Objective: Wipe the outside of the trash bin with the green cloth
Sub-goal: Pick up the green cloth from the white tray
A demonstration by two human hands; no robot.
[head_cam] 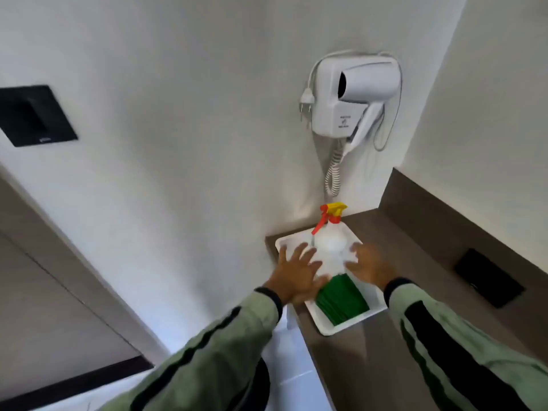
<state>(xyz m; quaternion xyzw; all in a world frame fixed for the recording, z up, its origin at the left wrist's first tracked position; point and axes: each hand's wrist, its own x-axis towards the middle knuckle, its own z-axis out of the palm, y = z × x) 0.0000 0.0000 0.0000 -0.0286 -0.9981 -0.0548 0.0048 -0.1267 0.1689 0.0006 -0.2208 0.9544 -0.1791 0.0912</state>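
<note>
A folded green cloth [341, 302] lies in the near half of a white tray [372, 311] on a brown counter. Behind it in the tray stands a white spray bottle [330, 240] with a red and yellow trigger head. My left hand [298, 272] hovers over the tray's left side, fingers spread, its thumb close to the cloth's far left corner. My right hand [369, 266] is over the tray's right side, fingers apart and blurred, just right of the bottle. Neither hand holds anything. A dark round shape [262, 384] below my left sleeve may be the trash bin; most of it is hidden.
The brown counter [415, 262] runs to the right, with a black panel [489, 281] lying on it. A white hair dryer [355, 93] hangs on the wall above the tray, its coiled cord dangling down. A black wall plate [34, 115] is at the left.
</note>
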